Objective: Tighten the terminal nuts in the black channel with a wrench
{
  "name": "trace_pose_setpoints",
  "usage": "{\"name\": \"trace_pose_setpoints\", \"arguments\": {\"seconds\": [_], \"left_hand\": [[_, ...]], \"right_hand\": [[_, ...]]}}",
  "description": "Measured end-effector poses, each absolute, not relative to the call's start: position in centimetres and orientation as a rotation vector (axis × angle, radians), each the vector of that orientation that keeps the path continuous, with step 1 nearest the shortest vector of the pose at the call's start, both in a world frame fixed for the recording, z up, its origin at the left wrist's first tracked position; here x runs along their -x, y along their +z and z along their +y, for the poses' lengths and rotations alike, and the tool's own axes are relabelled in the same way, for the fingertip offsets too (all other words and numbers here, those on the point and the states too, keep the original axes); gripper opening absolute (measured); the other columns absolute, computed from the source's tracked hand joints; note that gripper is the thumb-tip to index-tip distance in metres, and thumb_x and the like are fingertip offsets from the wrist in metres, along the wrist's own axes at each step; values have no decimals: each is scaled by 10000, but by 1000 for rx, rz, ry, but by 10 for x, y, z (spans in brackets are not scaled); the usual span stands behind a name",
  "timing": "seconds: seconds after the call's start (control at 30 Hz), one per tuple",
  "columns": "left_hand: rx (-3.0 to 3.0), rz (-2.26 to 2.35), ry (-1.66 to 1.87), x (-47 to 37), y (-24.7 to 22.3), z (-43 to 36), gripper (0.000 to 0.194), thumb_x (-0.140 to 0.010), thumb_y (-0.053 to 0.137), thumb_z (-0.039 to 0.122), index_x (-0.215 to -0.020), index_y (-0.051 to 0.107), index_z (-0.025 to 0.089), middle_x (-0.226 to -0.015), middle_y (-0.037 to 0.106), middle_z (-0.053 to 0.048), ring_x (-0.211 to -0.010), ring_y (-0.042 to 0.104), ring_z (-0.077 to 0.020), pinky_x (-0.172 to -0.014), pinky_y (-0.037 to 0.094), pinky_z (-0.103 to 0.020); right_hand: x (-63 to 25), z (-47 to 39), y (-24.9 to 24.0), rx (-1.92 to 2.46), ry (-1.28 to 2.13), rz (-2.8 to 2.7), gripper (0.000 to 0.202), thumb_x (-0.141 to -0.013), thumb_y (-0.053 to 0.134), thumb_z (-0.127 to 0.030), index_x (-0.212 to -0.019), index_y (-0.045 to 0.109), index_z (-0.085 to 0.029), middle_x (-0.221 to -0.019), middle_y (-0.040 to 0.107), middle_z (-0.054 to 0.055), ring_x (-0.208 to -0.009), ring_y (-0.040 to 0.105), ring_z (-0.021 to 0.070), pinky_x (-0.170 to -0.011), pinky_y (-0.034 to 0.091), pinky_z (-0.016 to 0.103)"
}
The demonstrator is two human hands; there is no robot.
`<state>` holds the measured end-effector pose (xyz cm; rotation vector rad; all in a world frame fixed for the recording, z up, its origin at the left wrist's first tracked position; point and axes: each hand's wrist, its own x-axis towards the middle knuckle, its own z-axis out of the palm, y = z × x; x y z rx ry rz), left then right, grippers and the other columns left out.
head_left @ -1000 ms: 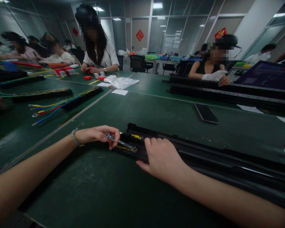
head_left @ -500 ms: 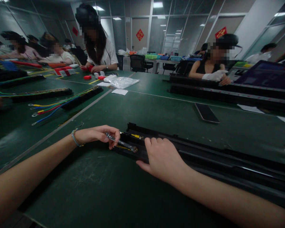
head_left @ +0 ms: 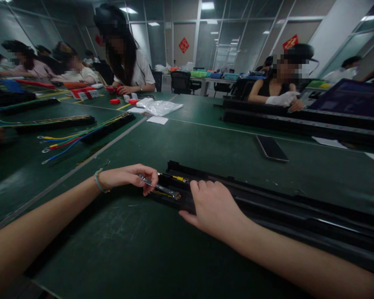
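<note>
A long black housing (head_left: 268,203) lies on the green table (head_left: 118,249), running from the middle to the right edge. My left hand (head_left: 143,176) is closed around a metal wrench (head_left: 165,191), whose ring end sits over a fastener near the housing's left end. Just behind that ring, a yellow-sleeved cable lug (head_left: 179,178) is at a second fastener. My right hand (head_left: 210,203) wraps over the housing to the right of the wrench, its thumb on the near side and its fingers on top.
Behind the housing lies a phone (head_left: 271,148). Black strips with coloured wires (head_left: 62,137) are at the left. A plastic bag (head_left: 163,108) and red parts (head_left: 114,101) are farther back. Across the table, people handle parts; black bars (head_left: 299,124) lie at the right.
</note>
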<state>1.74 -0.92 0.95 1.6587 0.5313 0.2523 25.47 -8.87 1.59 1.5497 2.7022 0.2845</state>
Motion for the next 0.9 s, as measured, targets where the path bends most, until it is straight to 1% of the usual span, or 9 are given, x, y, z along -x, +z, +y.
{"name": "trace_pose_setpoints", "arguments": {"seconds": [0.3,0.47,0.6,0.9], "left_hand": [[-1632,515,256,-16,9,-9,239,-716,556,331,-843,552,128,-780,545,-57,-685,510,-183,-632,432,-280],[-1509,490,292,-15,3,-7,266,-708,554,318,-889,511,129,-800,554,-69,-684,517,-181,-617,429,-273],[-1447,470,294,-12,0,-6,256,-699,557,301,-878,494,129,-813,558,-72,-698,519,-181,-632,425,-272],[-1391,435,318,-12,0,-5,327,-648,574,324,-895,482,131,-829,563,-90,-717,514,-202,-660,418,-299]], "right_hand": [[-254,-89,17,-1538,276,2684,494,-716,372,-570,-909,502,-134,-778,567,104,-697,526,217,-615,368,347],[-255,-89,16,-1541,285,2702,491,-711,381,-571,-895,507,-134,-766,565,97,-685,527,221,-607,376,351],[-255,-89,15,-1555,296,2723,479,-706,392,-568,-880,508,-137,-754,563,95,-678,521,219,-604,373,348],[-255,-89,18,-1549,279,2688,489,-715,377,-570,-915,496,-140,-777,562,100,-697,526,219,-613,373,349]]}}
